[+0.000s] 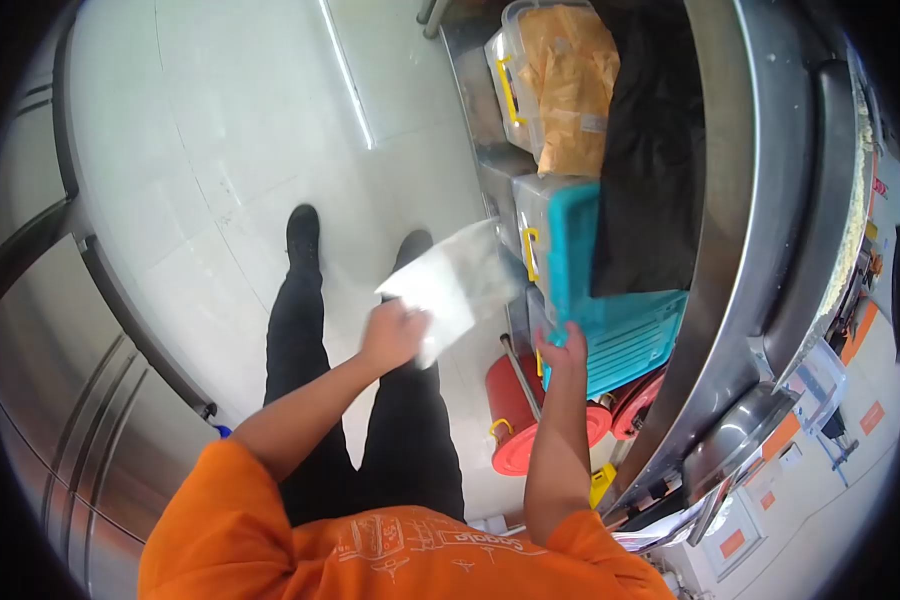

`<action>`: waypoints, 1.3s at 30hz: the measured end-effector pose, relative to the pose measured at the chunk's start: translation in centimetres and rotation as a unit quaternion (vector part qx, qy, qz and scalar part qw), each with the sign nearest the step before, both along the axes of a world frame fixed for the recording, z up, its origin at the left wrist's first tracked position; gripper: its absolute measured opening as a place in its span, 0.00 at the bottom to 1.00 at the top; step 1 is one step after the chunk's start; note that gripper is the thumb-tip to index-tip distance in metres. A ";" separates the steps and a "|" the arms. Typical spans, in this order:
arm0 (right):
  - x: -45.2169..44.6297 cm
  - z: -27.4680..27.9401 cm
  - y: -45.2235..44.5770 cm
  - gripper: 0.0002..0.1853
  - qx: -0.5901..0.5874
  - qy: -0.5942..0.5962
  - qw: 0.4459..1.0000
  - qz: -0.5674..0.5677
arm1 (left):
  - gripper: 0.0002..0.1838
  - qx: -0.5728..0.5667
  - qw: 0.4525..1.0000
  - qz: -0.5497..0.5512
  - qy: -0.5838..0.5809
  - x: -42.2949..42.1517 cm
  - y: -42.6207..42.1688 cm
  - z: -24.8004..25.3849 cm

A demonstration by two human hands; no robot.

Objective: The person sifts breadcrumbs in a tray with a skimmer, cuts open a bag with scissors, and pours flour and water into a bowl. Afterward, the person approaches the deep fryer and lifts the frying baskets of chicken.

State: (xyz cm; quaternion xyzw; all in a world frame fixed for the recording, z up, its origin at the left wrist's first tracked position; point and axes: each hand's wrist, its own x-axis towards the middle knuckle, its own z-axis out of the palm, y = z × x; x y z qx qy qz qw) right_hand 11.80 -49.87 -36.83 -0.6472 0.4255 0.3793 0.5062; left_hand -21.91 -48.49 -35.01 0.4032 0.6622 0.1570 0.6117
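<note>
White, part-translucent bag [455, 290] in the left hand [395, 335], ribbed teal lid [620, 345], partly under black material [650, 170], in the right hand [565, 350]

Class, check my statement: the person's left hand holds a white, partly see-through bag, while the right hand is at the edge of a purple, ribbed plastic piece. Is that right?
Not quite: the ribbed plastic piece is turquoise, as the head view shows. The left hand, bag and right hand are as stated.

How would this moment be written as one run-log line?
left hand: holds white bag (blurred) | right hand: at teal plastic rim | black material: over teal plastic | red bucket: on floor
</note>
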 end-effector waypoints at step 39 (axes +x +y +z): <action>-36.4 29.5 6.6 0.22 0.439 0.079 0.834 0.326 | 0.11 0.027 0.985 -0.149 -0.076 -29.3 3.4 29.8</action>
